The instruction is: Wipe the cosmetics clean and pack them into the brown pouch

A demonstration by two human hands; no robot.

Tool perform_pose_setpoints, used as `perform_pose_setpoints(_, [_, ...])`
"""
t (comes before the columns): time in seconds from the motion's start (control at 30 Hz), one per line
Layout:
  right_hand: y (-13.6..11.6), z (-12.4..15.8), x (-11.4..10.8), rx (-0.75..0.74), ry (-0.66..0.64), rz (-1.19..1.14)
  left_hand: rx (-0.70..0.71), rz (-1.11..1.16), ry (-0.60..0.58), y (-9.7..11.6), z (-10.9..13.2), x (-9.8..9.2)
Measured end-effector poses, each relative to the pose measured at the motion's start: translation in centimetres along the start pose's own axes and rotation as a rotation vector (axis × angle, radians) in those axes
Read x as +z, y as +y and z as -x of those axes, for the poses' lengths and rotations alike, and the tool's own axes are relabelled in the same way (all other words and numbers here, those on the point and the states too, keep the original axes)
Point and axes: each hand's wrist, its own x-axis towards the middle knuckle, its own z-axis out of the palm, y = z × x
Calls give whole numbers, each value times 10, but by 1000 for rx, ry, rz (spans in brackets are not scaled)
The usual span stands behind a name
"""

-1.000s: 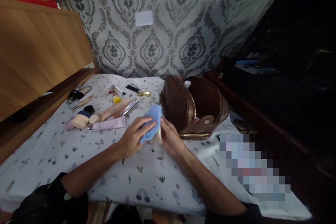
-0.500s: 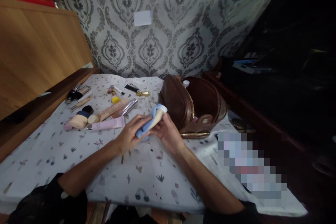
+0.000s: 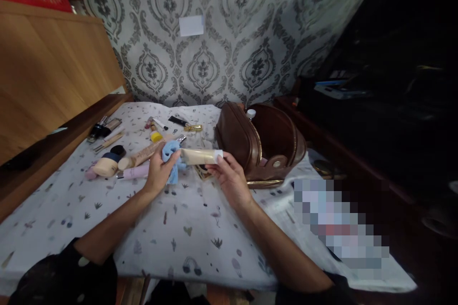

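A cream-coloured squeeze tube (image 3: 198, 156) with a white cap lies level between my hands, above the cloth-covered table. My right hand (image 3: 231, 178) pinches it at the capped end. Bunched in my left hand (image 3: 160, 171) is a light blue cloth (image 3: 172, 153), wrapped about the tube's other end, which it hides. Just right of my right hand stands a brown toiletry bag (image 3: 238, 138), unzipped, with a white-capped item (image 3: 251, 114) showing inside. Left of my left hand lie a lilac tube (image 3: 134, 172) and a long beige tube (image 3: 143, 153).
More cosmetics lie on the left: a blue-lidded jar (image 3: 106, 166), a yellow-capped bottle (image 3: 156, 136), a gold lipstick tube (image 3: 193, 128) and dark bottles (image 3: 103, 127). A wooden cabinet (image 3: 53, 57) borders the left. Behind is a patterned wall (image 3: 203, 66). A blurred-out item (image 3: 336, 224) lies right.
My left hand has moved left with the blue cloth, which now covers only the tube's far end. The tube has turned level, and its side shows uncovered.
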Motion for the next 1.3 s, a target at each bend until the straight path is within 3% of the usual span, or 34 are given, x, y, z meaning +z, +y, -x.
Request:
perform_pose_setpoints(0.13, [4,3,3,-100,-3,141,257,-140,27,7,6,-2])
perform_pose_setpoints(0.2, [6,4,4,-128,-25,223,463,-220,-93,10,13,0])
perform_pose_setpoints(0.3, [7,5,3,-164,-63,336,761,-353,-386,11,22,6])
perform_pose_setpoints(0.37, [9,6,3,-176,-78,377,850,-433,-464,8,25,10])
perform_pose_setpoints(0.6, [7,10,5,-152,-65,329,733,-678,-380,-11,6,2])
perform_pose_setpoints(0.8, [3,7,4,-98,-28,226,456,-502,-319,-21,-9,-8])
perform_pose_setpoints(0.9, [4,4,2,-12,-24,170,393,-449,-276,-26,-10,-8])
perform_pose_setpoints(1.03, [4,2,0,98,-47,152,361,-449,-202,-29,-10,-9])
perform_pose_setpoints(1.17, [7,4,2,95,-92,117,379,-458,-172,-28,-10,-9])
perform_pose_setpoints(1.3, [11,3,2,73,-62,83,532,-546,-222,-24,-3,-5])
